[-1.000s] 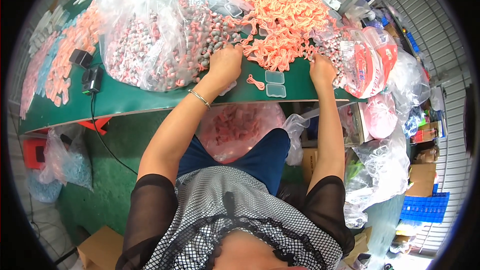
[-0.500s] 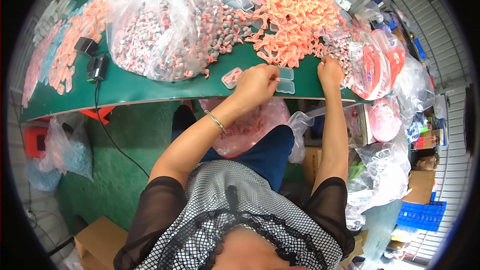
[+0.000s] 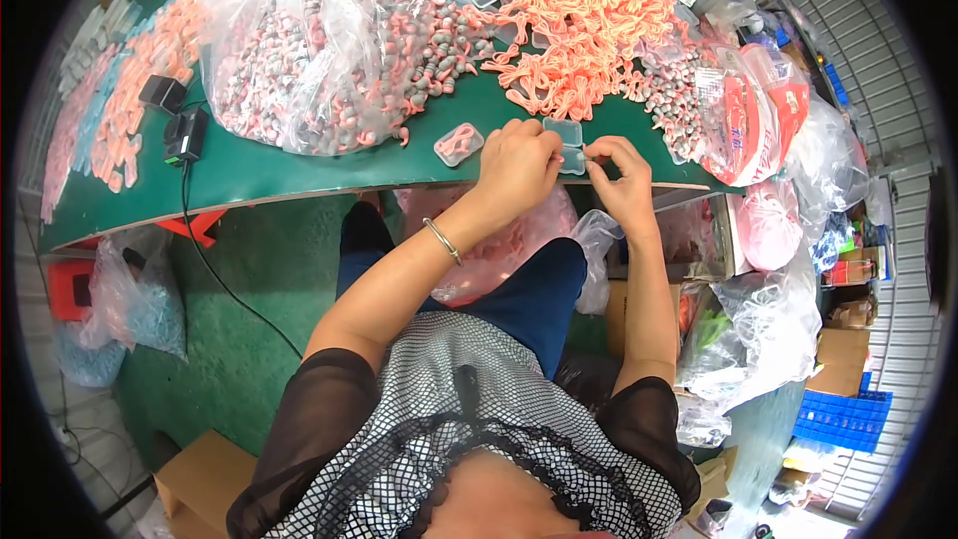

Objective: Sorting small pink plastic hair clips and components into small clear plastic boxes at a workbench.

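Observation:
A small clear plastic case (image 3: 564, 132) lies opened out near the table's front edge, between my two hands. My left hand (image 3: 517, 165) is at its left side, the fingers closed in a pinch; what they hold is too small to make out. From the right, my right hand (image 3: 626, 182) reaches the case's near half, with thumb and forefinger curled together at its edge. Whatever sits between those fingertips is hidden. Left of my left hand rests a second clear case (image 3: 459, 144), with a looped pink-orange cord inside.
Behind my hands rises a heap of looped orange cords (image 3: 579, 30). A large clear bag (image 3: 299, 70) of small grey-and-pink pieces stands to its left; similar loose pieces (image 3: 671, 90) lie right. Black devices (image 3: 186, 135) with a cable sit on the green table (image 3: 329, 168).
My right hand has come from the pile of small pieces at the right to the opened case. My left hand stays beside the case, still pinched.

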Action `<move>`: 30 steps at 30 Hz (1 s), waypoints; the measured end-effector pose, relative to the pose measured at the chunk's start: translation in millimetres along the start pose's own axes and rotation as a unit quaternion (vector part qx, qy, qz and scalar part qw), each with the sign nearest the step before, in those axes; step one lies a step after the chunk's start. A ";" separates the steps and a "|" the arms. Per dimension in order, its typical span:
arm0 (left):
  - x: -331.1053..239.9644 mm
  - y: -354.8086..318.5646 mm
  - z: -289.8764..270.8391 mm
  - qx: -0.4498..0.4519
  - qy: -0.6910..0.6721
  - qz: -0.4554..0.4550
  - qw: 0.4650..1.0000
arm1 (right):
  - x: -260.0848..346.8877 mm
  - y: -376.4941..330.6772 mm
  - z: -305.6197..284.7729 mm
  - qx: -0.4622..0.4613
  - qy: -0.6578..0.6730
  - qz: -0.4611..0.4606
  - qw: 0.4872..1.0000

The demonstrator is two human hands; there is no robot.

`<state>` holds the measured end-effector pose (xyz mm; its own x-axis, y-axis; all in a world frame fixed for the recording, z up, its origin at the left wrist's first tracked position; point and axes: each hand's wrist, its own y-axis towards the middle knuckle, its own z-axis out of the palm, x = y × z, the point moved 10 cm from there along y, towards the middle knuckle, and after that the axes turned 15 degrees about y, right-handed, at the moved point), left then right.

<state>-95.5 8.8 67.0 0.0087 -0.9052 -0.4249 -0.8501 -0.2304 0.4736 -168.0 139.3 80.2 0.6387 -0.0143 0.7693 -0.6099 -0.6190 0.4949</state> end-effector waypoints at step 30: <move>14.2 0.4 4.7 0.007 0.155 0.064 0.986 | -2.1 32.2 23.7 0.042 -0.005 0.009 0.999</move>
<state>-98.3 -2.5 57.5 0.0590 -0.9927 -0.1055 -0.8618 -0.1040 0.4964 -177.9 100.7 84.9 0.6329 -0.0337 0.7735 -0.5798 -0.6827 0.4447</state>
